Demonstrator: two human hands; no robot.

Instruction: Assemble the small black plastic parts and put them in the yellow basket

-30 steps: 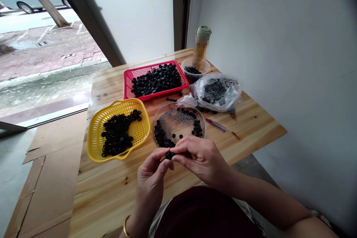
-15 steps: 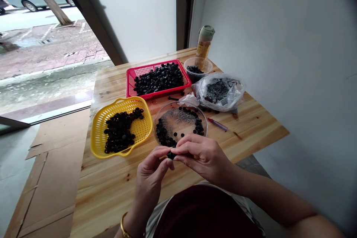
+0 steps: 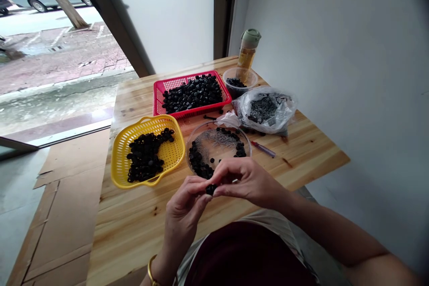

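Observation:
A small round black part is pinched between my two hands, just in front of the round clear tray. My left hand grips it from the left with thumb and fingers. From the right, the thumb and fingers of my right hand close on the same part, partly hiding it. The clear tray holds black round pieces along its edge and many thin metal pins. To the left, a yellow basket contains a heap of black pieces.
Behind stands a red basket full of black pieces. Back right are a clear tub, a bottle and a plastic bag of dark parts. A small screwdriver lies right of the tray on the wooden table.
The fingers of my right hand have shifted and bent more around the black part, which shows more now. The whole view has moved slightly.

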